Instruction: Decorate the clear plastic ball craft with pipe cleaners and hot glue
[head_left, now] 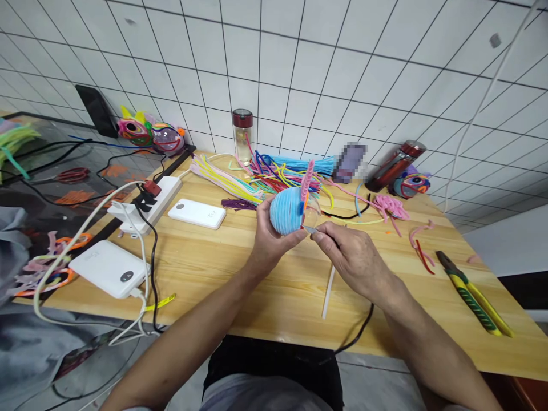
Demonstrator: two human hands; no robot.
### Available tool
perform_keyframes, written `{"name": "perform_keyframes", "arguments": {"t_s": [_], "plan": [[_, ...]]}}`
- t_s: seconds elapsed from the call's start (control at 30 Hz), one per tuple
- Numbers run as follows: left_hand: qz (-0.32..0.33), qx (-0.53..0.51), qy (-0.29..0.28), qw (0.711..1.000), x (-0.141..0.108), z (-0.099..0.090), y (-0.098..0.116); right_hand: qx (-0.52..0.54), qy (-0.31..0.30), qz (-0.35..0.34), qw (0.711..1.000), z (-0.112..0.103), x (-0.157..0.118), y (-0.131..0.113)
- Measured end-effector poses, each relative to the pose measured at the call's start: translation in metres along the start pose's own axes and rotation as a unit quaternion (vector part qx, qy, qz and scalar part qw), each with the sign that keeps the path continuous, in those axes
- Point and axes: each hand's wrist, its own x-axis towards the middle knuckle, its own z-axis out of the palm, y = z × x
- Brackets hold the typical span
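Observation:
My left hand [270, 237] is closed around a clear round ball [286, 212], its left part wrapped in light blue pipe cleaners. A braided pink strip [307, 180] stands up from its top, with small dark blue and orange pieces below. My right hand [353, 257] pinches a small pointed metal tool [310, 229], whose tip is at the lower right side of the ball, close to my left thumb. Most of the tool is hidden in my fingers. A thin white stick [328, 292] shows below my right hand, its upper end hidden.
Loose pipe cleaners [226, 180] lie behind the ball. Pliers [468, 294] rest at right; a dark red flask [396, 165] and a finished colourful figure [409, 182] stand behind. At left are power banks [109, 268], a power strip [156, 200] and cables. Another person's clothing [29, 354] shows lower left.

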Motion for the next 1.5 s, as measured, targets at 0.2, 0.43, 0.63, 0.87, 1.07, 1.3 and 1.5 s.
{"name": "perform_keyframes", "arguments": {"t_s": [0.2, 0.43, 0.63, 0.87, 1.07, 1.3, 1.5], "plan": [[0.012, -0.006, -0.017, 1.0, 0.0, -0.002, 0.0, 0.023, -0.012, 0.006, 1.0, -0.001, 0.001, -0.001], [0.012, -0.062, -0.059, 0.996, -0.004, -0.01, 0.001, 0.039, -0.034, 0.03, 0.998, -0.003, 0.003, -0.001], [0.018, -0.026, -0.025, 0.999, -0.001, -0.003, -0.001, 0.045, -0.027, 0.029, 0.998, -0.003, 0.004, -0.001], [0.017, 0.005, -0.004, 1.0, 0.0, -0.001, -0.003, 0.049, -0.024, 0.031, 0.998, -0.002, 0.003, -0.001], [0.034, 0.013, 0.011, 0.999, 0.0, -0.002, -0.003, 0.057, -0.022, 0.036, 0.998, 0.001, 0.002, -0.004], [0.025, 0.0, 0.026, 0.999, 0.001, 0.0, -0.001, 0.061, -0.009, 0.036, 0.997, 0.005, 0.003, -0.004], [0.024, 0.01, 0.027, 0.999, 0.001, -0.001, -0.003, 0.042, 0.009, 0.023, 0.999, 0.008, 0.001, -0.004]]}}
